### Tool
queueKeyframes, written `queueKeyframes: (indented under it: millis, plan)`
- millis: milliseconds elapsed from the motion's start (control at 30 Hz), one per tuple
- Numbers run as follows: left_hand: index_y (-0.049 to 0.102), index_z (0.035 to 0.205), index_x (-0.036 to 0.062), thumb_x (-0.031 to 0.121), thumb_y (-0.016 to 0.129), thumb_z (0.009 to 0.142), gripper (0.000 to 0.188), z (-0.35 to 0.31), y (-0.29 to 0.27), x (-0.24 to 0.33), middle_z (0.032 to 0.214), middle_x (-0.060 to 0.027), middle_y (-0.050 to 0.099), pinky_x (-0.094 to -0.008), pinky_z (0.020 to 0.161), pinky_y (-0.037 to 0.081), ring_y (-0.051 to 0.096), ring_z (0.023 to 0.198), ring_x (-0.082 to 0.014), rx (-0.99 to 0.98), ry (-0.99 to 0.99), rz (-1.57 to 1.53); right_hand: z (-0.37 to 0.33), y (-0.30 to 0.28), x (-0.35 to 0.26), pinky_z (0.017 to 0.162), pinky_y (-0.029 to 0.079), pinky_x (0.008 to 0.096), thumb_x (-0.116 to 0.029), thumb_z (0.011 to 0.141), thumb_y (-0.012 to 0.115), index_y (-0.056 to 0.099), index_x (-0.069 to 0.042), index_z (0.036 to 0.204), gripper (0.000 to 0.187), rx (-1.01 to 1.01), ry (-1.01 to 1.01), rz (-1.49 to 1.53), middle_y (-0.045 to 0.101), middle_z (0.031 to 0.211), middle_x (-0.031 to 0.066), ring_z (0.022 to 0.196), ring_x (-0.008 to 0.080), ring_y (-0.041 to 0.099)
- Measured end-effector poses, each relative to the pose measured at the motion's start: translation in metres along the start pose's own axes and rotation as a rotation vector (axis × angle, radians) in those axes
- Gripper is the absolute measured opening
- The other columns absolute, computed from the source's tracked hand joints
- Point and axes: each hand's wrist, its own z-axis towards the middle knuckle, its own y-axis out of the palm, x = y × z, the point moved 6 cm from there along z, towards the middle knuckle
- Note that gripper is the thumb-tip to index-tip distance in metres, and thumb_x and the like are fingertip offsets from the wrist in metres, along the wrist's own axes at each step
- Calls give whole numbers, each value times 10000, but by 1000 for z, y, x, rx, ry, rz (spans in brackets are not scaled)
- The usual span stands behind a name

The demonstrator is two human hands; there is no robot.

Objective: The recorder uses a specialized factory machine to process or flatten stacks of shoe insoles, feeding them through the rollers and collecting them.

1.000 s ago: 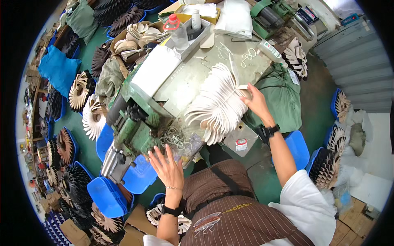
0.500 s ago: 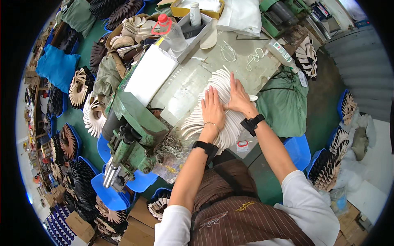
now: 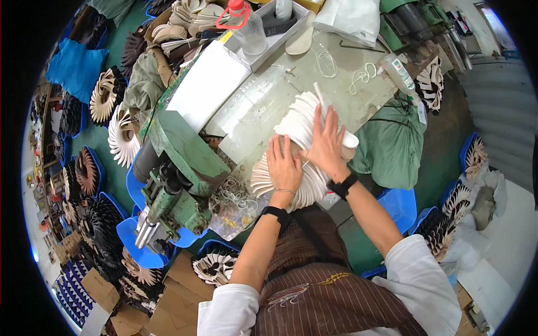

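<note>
Bundle of pale, flat, fanned pieces (image 3: 312, 185) lies at the near edge of the table (image 3: 302, 73), both hands on it; its lower pieces splay toward the person's lap, one thin piece sticks up at the far end

Left hand (image 3: 284, 168): laid on top of the bundle, fingers straight and a little apart, not clenched; black band at the wrist, thin bracelet above it

Right hand (image 3: 328, 147): on the bundle's right part, fingers extended toward the far edge of the table, thumb out toward the left hand; not clenched around anything; how hard either hand presses, cannot tell

Near-left corner of table: green machine (image 3: 188, 151) with dark cylinder and bright metal rod; tangle of pale thread (image 3: 235, 196) just beside it, near edge

Left edge: white sheet (image 3: 208, 87), lying slantwise, its far end near a grey tray (image 3: 255, 66); clear bottle with red cap (image 3: 249, 36) stands in the tray

Far edge: white plastic bag (image 3: 348, 19); pale sole-shaped piece (image 3: 300, 36) between bag and tray; dark bent rod (image 3: 361, 47) near the bag; two loops of pale thread (image 3: 325, 64) lie apart on the bare top

Right edge: clear bottle with label (image 3: 399, 73), tipped over; green sack (image 3: 395, 145) just beyond the edge
</note>
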Motion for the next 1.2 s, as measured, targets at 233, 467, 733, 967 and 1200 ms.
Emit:
queueKeyframes:
  millis: [233, 467, 733, 967, 1200]
  plan:
    - [561, 1177, 80, 107, 543, 737, 441, 2, 4, 8, 1251, -155, 469, -523, 1085, 197, 329, 1280, -371, -8, 25, 64, 31, 5, 28, 942, 289, 640, -320, 502, 837, -13, -135, 1472, 1303, -72, 172, -24, 232, 1362, 337, 1226, 483, 326]
    - [677, 1025, 178, 138, 558, 763, 291, 12, 15, 4, 1085, -8, 584, -639, 1069, 103, 378, 1257, -277, -172, 92, 147, 11, -28, 22, 852, 399, 443, -230, 503, 846, 55, -15, 1452, 1254, 113, -1, 305, 483, 1091, 283, 969, 411, 498]
    - [255, 1433, 94, 280, 499, 939, 582, -28, 40, -15, 1471, -89, 296, -341, 1121, 213, 278, 1350, -219, -550, 5, -604, -42, -65, -24, 1048, 252, 575, -256, 567, 808, 130, -2, 1431, 1127, 259, -514, 361, 428, 1260, 262, 1148, 438, 437]
    - [239, 1435, 86, 244, 468, 957, 554, -10, 17, 2, 1476, -90, 279, -354, 1117, 227, 284, 1346, -209, -682, -400, -1601, -41, -67, -21, 1047, 265, 579, -230, 544, 795, 135, -44, 1443, 1131, 249, -564, 417, 428, 1262, 254, 1163, 445, 432]
    - [255, 1426, 49, 252, 435, 954, 544, 13, -24, 18, 1466, -91, 290, -337, 1123, 194, 286, 1341, -223, -519, -101, -1323, -35, -65, -41, 1053, 272, 539, -351, 559, 816, 155, -69, 1452, 1146, 185, -851, 534, 390, 1305, 273, 1216, 476, 385]
